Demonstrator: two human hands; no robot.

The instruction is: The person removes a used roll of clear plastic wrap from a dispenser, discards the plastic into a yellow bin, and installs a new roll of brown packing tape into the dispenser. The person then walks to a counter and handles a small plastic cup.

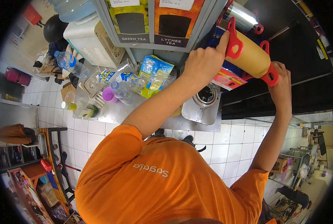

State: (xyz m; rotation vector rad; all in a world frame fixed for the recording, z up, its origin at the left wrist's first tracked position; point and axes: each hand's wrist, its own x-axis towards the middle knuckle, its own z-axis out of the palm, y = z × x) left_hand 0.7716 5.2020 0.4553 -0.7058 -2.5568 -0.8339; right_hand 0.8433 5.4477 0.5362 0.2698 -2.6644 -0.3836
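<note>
My left hand and my right hand are at the two ends of a tan cylinder with red looped end pieces. The left fingers close around the left red end, the index finger stretched along it. On the other side, my right fingers wrap the right red end, partly hidden behind it. The cylinder is held tilted, its right end lower. Just beyond it is a silver cylinder with similar red ends. Below my left hand, a red flat package lies near a round steel container on a metal tray.
A drink dispenser stands in front of me. Bottles, a purple cup and blue-yellow plastic packets crowd the steel counter to the left. A black surface lies at the right; a white oven-like appliance sits back left.
</note>
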